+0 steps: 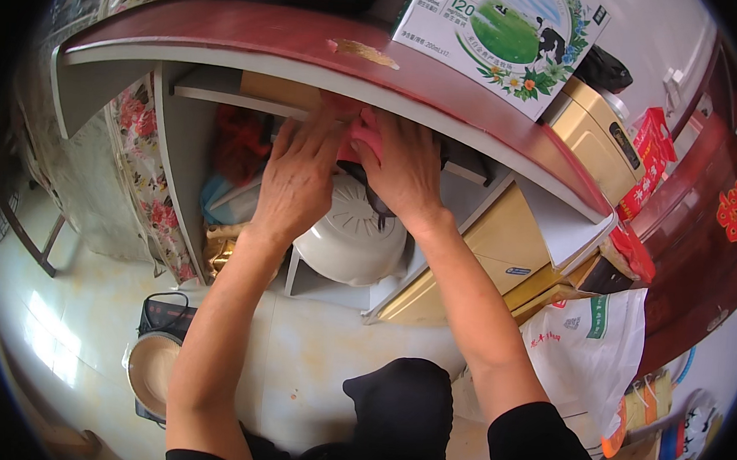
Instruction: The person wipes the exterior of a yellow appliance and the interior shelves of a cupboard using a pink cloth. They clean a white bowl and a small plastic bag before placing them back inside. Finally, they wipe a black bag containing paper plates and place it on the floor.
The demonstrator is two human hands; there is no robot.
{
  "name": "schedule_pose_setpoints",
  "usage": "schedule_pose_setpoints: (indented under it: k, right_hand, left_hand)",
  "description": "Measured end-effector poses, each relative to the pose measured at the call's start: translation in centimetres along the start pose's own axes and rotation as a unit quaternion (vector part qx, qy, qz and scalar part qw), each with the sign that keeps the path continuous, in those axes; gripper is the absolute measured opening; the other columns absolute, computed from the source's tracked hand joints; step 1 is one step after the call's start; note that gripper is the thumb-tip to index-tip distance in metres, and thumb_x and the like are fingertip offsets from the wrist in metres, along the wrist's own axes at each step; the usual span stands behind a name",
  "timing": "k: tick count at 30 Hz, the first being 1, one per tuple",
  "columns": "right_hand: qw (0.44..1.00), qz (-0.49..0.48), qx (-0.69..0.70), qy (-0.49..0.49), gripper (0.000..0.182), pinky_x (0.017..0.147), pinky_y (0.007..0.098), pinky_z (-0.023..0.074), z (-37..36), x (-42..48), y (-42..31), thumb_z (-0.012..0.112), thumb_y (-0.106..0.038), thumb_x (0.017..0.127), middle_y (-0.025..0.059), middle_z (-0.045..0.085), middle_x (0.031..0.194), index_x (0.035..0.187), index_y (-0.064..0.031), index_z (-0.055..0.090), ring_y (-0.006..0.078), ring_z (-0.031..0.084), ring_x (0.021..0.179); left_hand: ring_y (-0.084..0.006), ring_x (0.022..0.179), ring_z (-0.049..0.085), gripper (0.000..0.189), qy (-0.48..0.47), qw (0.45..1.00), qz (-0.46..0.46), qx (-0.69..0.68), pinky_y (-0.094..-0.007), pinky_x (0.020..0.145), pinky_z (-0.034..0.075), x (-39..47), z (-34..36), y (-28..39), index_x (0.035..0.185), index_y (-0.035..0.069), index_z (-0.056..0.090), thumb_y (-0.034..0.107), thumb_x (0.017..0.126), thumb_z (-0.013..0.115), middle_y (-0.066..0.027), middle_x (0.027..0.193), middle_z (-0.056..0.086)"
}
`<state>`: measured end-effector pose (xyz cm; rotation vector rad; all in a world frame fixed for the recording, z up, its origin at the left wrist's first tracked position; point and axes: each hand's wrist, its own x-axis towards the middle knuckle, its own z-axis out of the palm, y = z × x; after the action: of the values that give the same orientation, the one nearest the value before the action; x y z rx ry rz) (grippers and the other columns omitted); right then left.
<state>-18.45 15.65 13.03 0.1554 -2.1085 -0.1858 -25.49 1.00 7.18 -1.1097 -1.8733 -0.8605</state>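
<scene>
Both arms reach into the cabinet compartment under the red tabletop. My right hand [405, 172] has its thumb against a bright pink cloth [369, 135] and appears to grip it. My left hand [301, 178] is beside the cloth with its fingers stretched forward; the tips are in shadow, and whether they hold anything is unclear. Below both hands, a cream-white rounded vessel [355, 235] with radiating slots rests on a low shelf. A dark object [379, 205] lies against it, partly covered by my right hand. Behind my fingers, the compartment's inside is mostly hidden.
The red tabletop [254, 30] overhangs the hands and carries a milk carton box [480, 53] and a gold appliance [592, 136]. Left in the compartment are a red cloth [241, 143] and a gold bag [221, 252]. On the floor, a pan [152, 372] sits on a hotplate [159, 315]. A white plastic bag [589, 351] is at right.
</scene>
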Motion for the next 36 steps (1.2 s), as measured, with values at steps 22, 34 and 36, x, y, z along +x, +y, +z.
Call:
schedule_pose_setpoints:
  k: [22, 34, 36]
  right_hand:
    - [0.977, 0.113, 0.152, -0.099, 0.046, 0.090, 0.0438, 0.0460, -0.9, -1.8, -1.5, 0.069, -0.017, 0.077, 0.0208, 0.065, 0.105, 0.119, -0.0059, 0.055, 0.0406, 0.060, 0.100]
    - [0.431, 0.399, 0.809, -0.014, 0.048, 0.098, 0.0368, 0.0463, 1.4, -4.3, 5.3, 0.041, -0.039, 0.101, 0.0129, 0.062, 0.118, 0.125, 0.0004, 0.055, 0.0237, 0.060, 0.108]
    - [0.507, 0.401, 0.763, -0.017, 0.047, 0.099, 0.0365, 0.0459, 2.0, -4.6, 5.8, 0.040, -0.037, 0.101, 0.0132, 0.061, 0.121, 0.126, -0.0001, 0.054, 0.0238, 0.059, 0.111]
  left_hand:
    - [-0.0463, 0.118, 0.047, 0.057, 0.143, 0.962, -0.214, -0.090, -0.0493, 0.100, 0.039, 4.0, -3.4, -4.7, 0.131, -0.004, 0.044, 0.011, 0.079, 0.060, -0.0297, 0.127, 0.049]
    - [-0.0297, 0.109, 0.056, 0.054, 0.154, 0.811, -0.377, -0.421, -0.0386, 0.092, 0.046, -2.0, 3.1, -3.7, 0.131, 0.000, 0.046, 0.012, 0.081, 0.063, -0.0170, 0.124, 0.055]
    - [-0.0259, 0.108, 0.059, 0.050, 0.137, 0.694, -0.446, -0.548, -0.0366, 0.092, 0.047, -1.0, 1.4, -2.0, 0.130, -0.001, 0.045, 0.018, 0.087, 0.063, -0.0153, 0.125, 0.054]
